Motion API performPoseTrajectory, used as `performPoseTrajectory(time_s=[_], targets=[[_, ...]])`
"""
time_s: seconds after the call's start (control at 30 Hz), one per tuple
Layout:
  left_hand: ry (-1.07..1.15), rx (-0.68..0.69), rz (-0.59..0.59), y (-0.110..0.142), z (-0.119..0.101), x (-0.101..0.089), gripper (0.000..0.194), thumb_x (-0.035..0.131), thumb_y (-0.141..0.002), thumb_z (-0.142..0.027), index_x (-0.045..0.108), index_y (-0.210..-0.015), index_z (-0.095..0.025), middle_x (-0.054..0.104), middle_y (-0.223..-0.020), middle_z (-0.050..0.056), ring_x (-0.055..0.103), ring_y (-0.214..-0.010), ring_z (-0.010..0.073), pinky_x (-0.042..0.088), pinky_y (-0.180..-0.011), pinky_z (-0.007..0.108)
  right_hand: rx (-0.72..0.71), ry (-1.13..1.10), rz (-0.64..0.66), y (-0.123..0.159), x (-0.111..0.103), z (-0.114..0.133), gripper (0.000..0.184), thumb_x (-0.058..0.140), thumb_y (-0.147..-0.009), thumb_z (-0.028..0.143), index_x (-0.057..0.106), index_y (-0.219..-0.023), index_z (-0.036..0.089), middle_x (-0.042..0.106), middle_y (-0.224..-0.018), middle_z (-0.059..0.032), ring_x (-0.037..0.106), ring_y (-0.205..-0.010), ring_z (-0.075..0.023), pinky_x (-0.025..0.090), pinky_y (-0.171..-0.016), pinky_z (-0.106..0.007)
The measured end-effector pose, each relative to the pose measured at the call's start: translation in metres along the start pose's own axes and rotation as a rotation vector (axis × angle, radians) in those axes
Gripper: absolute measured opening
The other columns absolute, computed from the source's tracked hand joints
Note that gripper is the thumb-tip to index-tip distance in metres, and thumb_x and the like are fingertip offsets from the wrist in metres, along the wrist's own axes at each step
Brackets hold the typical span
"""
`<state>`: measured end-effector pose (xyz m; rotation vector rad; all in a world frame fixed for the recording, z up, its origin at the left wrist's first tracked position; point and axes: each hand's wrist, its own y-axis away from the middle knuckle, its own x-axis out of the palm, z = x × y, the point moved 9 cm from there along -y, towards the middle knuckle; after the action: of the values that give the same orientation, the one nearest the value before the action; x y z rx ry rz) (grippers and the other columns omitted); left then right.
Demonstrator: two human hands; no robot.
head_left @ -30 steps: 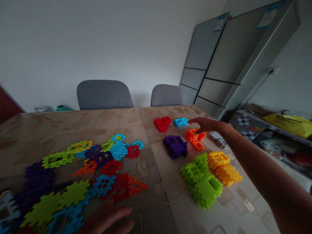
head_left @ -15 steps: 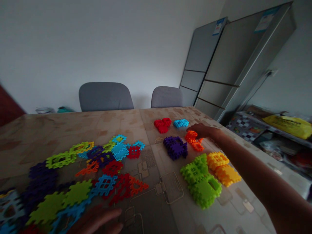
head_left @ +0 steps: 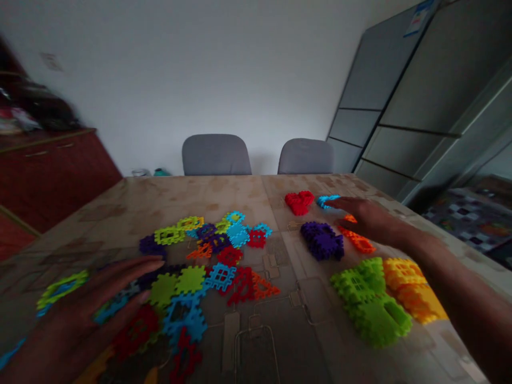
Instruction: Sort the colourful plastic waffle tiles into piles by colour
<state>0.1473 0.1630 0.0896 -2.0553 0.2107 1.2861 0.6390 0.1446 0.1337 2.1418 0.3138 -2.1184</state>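
Observation:
My left hand [head_left: 96, 304] is over the mixed pile at lower left, its fingers stretched out and holding nothing. Under and around it lie toothed plastic building tiles: yellow-green tiles [head_left: 176, 285], a blue tile [head_left: 184, 317], a red tile [head_left: 138, 328] and a dark purple tile [head_left: 152, 245]. On the right side my right hand [head_left: 368, 216] hovers with thumb and fingers apart, nothing seen between them. It partly covers the orange tiles [head_left: 360, 242]. Its fingertips come close to the light-blue tile stack [head_left: 326, 200]; whether they touch cannot be told.
Sorted stacks stand on the right: red tiles [head_left: 299, 202], purple tiles [head_left: 323, 241], green tiles [head_left: 370, 301] and yellow tiles [head_left: 414, 288]. A patterned cloth covers the table [head_left: 140, 205]. Two grey chairs [head_left: 216, 154] stand behind it, with tall cabinets [head_left: 360, 96] at right.
The view has swung left. My left hand has come further into view over the mixed pile. My right hand has drawn back slightly from the orange tiles, which now lie more spread out.

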Motion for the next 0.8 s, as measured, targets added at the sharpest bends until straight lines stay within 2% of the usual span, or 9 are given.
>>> performPoseTrajectory(time_s=[0.07, 0.17, 0.23, 0.33, 0.43, 0.5, 0.57, 0.67, 0.8], targets=[[-0.06, 0.006, 0.014, 0.001, 0.004, -0.006, 0.05, 0.047, -0.096, -0.051, 0.064, -0.129, -0.017, 0.065, -0.134, -0.012, 0.066, -0.118, 0.0228, 0.045, -0.103, 0.037, -0.083, -0.113, -0.053, 0.009, -0.005, 0.054, 0.053, 0.052, -0.097, 0.03, 0.049, -0.15, 0.031, 0.057, -0.148, -0.0056, 0.055, -0.133, -0.032, 0.044, -0.112, -0.049], [-0.057, 0.002, 0.042, 0.011, 0.007, -0.002, 0.044, 0.05, -0.098, -0.048, 0.066, -0.127, -0.018, 0.07, -0.13, -0.006, 0.069, -0.114, 0.0222, 0.052, -0.099, 0.033, -0.218, -0.311, -0.084, 0.023, 0.001, 0.139, 0.048, 0.052, -0.097, 0.03, 0.052, -0.145, 0.035, 0.061, -0.143, -0.0036, 0.059, -0.128, -0.0294, 0.051, -0.106, -0.047], [-0.035, 0.041, 0.063, 0.018, 0.0, 0.007, 0.036, 0.051, -0.1, -0.043, 0.068, -0.126, -0.024, 0.072, -0.128, -0.004, 0.07, -0.115, 0.0214, 0.054, -0.098, 0.031, -0.305, -0.414, -0.053, 0.024, 0.016, 0.19, 0.051, 0.052, -0.094, 0.021, 0.053, -0.142, 0.038, 0.064, -0.138, -0.0028, 0.062, -0.123, -0.0268, 0.055, -0.101, -0.045], [-0.022, 0.201, 0.165, 0.028, -0.027, 0.03, 0.037, 0.055, -0.098, -0.029, 0.062, -0.134, -0.031, 0.069, -0.134, -0.001, 0.066, -0.122, 0.0204, 0.051, -0.104, 0.033, -0.38, -0.473, -0.005, 0.011, 0.047, 0.247, 0.064, 0.053, -0.09, 0.013, 0.045, -0.148, 0.039, 0.058, -0.146, -0.0028, 0.055, -0.131, -0.0252, 0.048, -0.11, -0.046], [-0.039, 0.321, 0.262, 0.031, -0.047, 0.05, 0.055, 0.058, -0.095, -0.02, 0.048, -0.148, -0.033, 0.06, -0.146, 0.002, 0.056, -0.135, 0.0239, 0.044, -0.113, 0.045, -0.279, -0.359, 0.01, -0.016, 0.081, 0.271, 0.057, 0.064, -0.091, 0.025, 0.049, -0.145, 0.031, 0.054, -0.15, -0.0091, 0.052, -0.134, -0.0311, 0.046, -0.111, -0.05], [-0.031, 0.34, 0.277, 0.03, -0.049, 0.057, 0.059, 0.061, -0.094, -0.02, 0.046, -0.15, -0.032, 0.059, -0.147, 0.004, 0.055, -0.135, 0.0255, 0.042, -0.114, 0.048, -0.213, -0.319, -0.013, -0.031, 0.092, 0.28, 0.054, 0.071, -0.087, 0.029, 0.055, -0.139, 0.029, 0.058, -0.145, -0.0115, 0.054, -0.13, -0.0344, 0.046, -0.11, -0.053], [-0.004, 0.338, 0.237, 0.027, -0.045, 0.058, 0.051, 0.064, -0.092, -0.019, 0.055, -0.141, -0.029, 0.065, -0.138, 0.006, 0.06, -0.129, 0.0261, 0.044, -0.114, 0.048, -0.155, -0.303, -0.051, -0.041, 0.095, 0.284, 0.045, 0.071, -0.088, 0.026, 0.061, -0.132, 0.026, 0.062, -0.136, -0.0134, 0.056, -0.126, -0.0358, 0.046, -0.107, -0.054], [0.049, 0.345, 0.181, 0.028, -0.037, 0.057, 0.027, 0.065, -0.093, -0.018, 0.067, -0.118, -0.028, 0.07, -0.125, 0.005, 0.063, -0.121, 0.0258, 0.046, -0.111, 0.047, -0.103, -0.304, -0.099, -0.045, 0.09, 0.285, 0.037, 0.068, -0.089, 0.017, 0.064, -0.127, 0.018, 0.063, -0.13, -0.0157, 0.056, -0.124, -0.0358, 0.045, -0.106, -0.054], [0.115, 0.266, 0.108, 0.027, -0.029, 0.048, 0.011, 0.062, -0.096, -0.025, 0.069, -0.104, -0.027, 0.07, -0.124, 0.004, 0.064, -0.119, 0.0243, 0.05, -0.107, 0.04, -0.094, -0.353, -0.112, -0.044, 0.086, 0.283, 0.023, 0.067, -0.088, 0.014, 0.069, -0.111, 0.014, 0.065, -0.124, -0.0164, 0.059, -0.117, -0.0354, 0.047, -0.1, -0.051]])
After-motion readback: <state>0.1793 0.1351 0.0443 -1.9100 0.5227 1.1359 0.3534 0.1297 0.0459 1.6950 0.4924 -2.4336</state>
